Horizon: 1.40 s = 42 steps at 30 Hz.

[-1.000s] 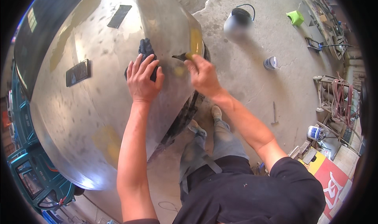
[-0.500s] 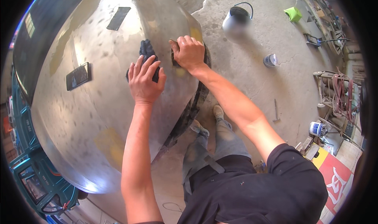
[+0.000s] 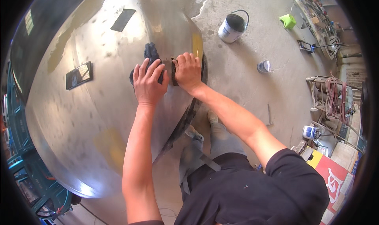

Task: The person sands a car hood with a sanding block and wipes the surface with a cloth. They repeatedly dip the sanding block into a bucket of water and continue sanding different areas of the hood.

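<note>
Beneath both hands is a curved bare-metal car body panel (image 3: 98, 102), with dull sanded patches and yellowish filler spots. My left hand (image 3: 150, 82) lies on a crumpled dark cloth (image 3: 151, 51), fingers spread over it; the cloth sticks out beyond the fingertips. To its right, my right hand (image 3: 188, 71) is bent over a dark flat piece (image 3: 174, 79) that looks like sandpaper, pressed to the panel near its right edge. Only that piece's left side shows, next to the thumb. Another dark sandpaper sheet (image 3: 123, 19) and a phone (image 3: 79, 75) lie on the panel.
On the concrete floor to the right stand a white bucket (image 3: 231, 29), a small tin (image 3: 264, 66) and a green container (image 3: 287, 21). A cart with coiled hose (image 3: 333, 98) and a white pail (image 3: 310, 132) are farther right. Teal machinery (image 3: 39, 177) is at the lower left.
My right hand has slid nearer to me along the panel, with the dark sheet under it. My left hand has stayed on the cloth. The view has shifted slightly.
</note>
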Motion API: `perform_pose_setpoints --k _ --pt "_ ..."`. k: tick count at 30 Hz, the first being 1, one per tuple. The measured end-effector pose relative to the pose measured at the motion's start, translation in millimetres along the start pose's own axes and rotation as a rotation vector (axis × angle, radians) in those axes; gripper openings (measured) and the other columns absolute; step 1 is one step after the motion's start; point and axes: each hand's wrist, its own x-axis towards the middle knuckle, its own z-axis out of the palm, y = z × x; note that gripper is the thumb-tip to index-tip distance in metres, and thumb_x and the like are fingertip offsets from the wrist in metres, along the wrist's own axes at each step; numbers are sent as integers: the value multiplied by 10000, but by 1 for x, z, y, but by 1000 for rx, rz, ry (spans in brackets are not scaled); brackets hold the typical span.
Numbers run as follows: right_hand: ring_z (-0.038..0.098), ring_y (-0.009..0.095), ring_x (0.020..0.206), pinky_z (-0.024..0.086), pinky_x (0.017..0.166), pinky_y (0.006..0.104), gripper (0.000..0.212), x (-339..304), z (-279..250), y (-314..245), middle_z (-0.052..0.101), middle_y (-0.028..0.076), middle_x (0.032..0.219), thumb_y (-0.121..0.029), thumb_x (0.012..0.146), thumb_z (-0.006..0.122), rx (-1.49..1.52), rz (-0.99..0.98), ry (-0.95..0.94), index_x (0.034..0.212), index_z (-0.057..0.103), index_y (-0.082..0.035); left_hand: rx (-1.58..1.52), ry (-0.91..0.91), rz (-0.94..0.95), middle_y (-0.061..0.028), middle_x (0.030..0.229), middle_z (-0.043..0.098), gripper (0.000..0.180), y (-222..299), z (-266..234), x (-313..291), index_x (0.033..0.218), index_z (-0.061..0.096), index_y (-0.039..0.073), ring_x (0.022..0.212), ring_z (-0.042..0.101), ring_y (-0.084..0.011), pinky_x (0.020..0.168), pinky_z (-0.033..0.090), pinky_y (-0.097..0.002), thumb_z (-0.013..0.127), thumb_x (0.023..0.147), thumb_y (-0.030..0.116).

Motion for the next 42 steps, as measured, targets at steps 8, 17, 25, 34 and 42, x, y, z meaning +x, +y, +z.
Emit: perform_pose_setpoints --k 8,17,25,34,42 --pt "629 368 1053 465 892 537 168 -24 -4 -11 630 134 1074 -256 1043 699 21 33 -11 1059 644 -98 26 27 15 63 1309 818 179 0 7 1 1112 849 203 1320 706 -277 1206 488 -496 842 937 239" --pt "629 358 1016 460 858 519 134 -13 -3 -6 630 115 1044 -216 1027 699 33 21 -20 1025 629 -102 43 81 2 78 1194 778 115 2 16 10 1013 798 214 1228 702 -237 1129 500 -472 834 909 246" --pt "632 353 1055 473 897 517 128 -5 3 -4 634 130 1068 -216 1039 691 -6 34 6 1050 633 -103 23 98 -5 63 1083 740 110 5 12 22 964 761 204 1108 699 -224 1063 512 -461 839 899 246" --pt "634 361 1054 472 884 512 148 -14 0 -3 629 129 1066 -224 1018 704 23 14 -31 1052 649 -91 46 116 2 50 1053 715 104 5 18 26 940 753 216 1050 682 -240 1018 509 -451 840 885 231" --pt "631 349 1021 464 859 501 131 -20 -9 -13 637 115 1023 -223 1041 682 54 23 -8 1025 645 -98 78 74 -22 52 1046 690 119 7 20 27 964 760 240 1054 663 -240 1005 504 -451 841 878 247"
